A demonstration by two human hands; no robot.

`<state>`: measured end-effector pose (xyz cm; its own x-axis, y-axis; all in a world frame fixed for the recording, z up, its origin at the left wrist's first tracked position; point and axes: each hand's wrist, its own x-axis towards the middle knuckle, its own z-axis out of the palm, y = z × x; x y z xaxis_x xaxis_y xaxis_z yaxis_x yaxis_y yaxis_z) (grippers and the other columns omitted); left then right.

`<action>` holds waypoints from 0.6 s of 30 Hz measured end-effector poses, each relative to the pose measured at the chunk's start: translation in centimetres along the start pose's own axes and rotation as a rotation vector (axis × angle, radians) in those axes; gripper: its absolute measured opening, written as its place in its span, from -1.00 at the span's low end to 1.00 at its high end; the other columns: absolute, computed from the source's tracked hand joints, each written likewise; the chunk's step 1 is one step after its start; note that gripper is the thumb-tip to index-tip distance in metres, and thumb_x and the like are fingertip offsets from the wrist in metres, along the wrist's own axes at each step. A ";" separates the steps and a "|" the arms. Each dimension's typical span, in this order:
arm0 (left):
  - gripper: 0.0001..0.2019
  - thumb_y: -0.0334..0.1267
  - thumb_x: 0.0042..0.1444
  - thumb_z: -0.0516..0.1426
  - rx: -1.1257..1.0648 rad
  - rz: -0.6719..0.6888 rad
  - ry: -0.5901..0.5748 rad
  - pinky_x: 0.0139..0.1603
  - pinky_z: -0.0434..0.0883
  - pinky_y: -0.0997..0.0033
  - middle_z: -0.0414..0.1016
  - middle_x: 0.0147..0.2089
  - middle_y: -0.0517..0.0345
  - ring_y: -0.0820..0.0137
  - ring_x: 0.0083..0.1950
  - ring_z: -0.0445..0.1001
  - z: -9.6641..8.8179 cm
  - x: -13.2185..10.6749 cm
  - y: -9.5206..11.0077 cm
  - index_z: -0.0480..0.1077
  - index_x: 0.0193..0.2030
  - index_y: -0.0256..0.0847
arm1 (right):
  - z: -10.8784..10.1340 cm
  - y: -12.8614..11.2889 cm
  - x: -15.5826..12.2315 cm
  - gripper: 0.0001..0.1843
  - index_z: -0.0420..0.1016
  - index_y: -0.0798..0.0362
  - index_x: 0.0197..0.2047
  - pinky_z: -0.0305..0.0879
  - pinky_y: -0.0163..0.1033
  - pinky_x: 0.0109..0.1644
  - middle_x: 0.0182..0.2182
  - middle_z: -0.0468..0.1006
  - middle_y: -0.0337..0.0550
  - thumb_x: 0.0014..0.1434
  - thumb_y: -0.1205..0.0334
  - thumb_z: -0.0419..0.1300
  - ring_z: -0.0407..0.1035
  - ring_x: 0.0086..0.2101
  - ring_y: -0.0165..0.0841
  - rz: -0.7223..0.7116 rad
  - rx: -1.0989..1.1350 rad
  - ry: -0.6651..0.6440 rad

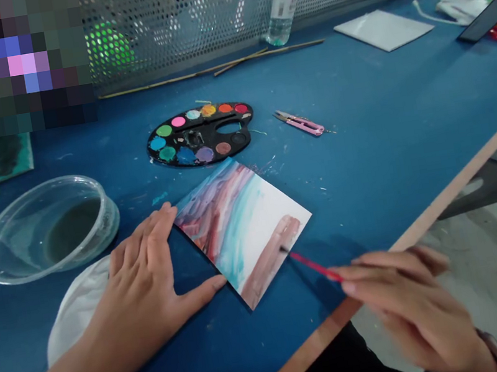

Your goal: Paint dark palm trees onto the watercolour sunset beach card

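The card (240, 225) lies at the centre of the view on the blue table (384, 120), a brown band along its lower-right edge. From it, the left hand (147, 277) is at nine o'clock, fingers and thumb apart, touching its left edges. At four o'clock, the right hand (413, 304) has fingers pinched together on the brush (310, 263) (red-handled), its tip at the band. The palette (207, 136) sits near eleven, the snips (302, 124) between one and two.
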<state>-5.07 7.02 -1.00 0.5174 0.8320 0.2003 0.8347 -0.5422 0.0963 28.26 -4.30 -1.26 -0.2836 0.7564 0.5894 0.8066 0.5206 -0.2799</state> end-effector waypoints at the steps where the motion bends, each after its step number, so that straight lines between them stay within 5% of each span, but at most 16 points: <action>1: -0.01 0.43 0.31 -0.11 0.004 0.004 0.003 0.31 0.32 -0.38 0.18 0.49 -0.48 -0.34 0.44 0.29 0.0 0.0 0.0 -0.23 0.59 -0.31 | 0.0 0.1 0.0 -0.64 0.59 0.08 -0.08 0.17 -0.09 -0.08 -0.21 0.77 -0.18 0.26 0.61 0.07 0.52 -0.15 -0.29 -0.006 0.005 -0.011; 5: -0.03 0.42 0.33 -0.14 0.026 0.011 -0.002 0.28 0.35 -0.42 0.18 0.47 -0.54 -0.38 0.43 0.30 -0.2 0.1 0.1 -0.23 0.58 -0.34 | 0.0 0.6 -0.2 -0.67 0.58 0.13 -0.05 0.18 -0.07 -0.08 -0.20 0.76 -0.11 0.26 0.60 0.12 0.51 -0.17 -0.27 0.061 -0.097 0.080; 18: -0.03 0.37 0.34 -0.13 0.028 0.039 -0.024 0.27 0.35 -0.54 0.15 0.48 -0.53 -0.42 0.43 0.29 -0.4 0.0 -0.1 -0.38 0.61 -0.26 | -0.4 0.3 0.1 -0.63 0.60 0.06 -0.11 0.17 -0.08 -0.10 -0.22 0.78 -0.20 0.23 0.62 0.09 0.53 -0.17 -0.28 0.015 -0.029 0.012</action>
<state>-5.23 7.01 -0.59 0.5537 0.8132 0.1794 0.8187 -0.5710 0.0615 28.71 -4.20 -1.01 -0.2650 0.7593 0.5943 0.8255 0.4972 -0.2671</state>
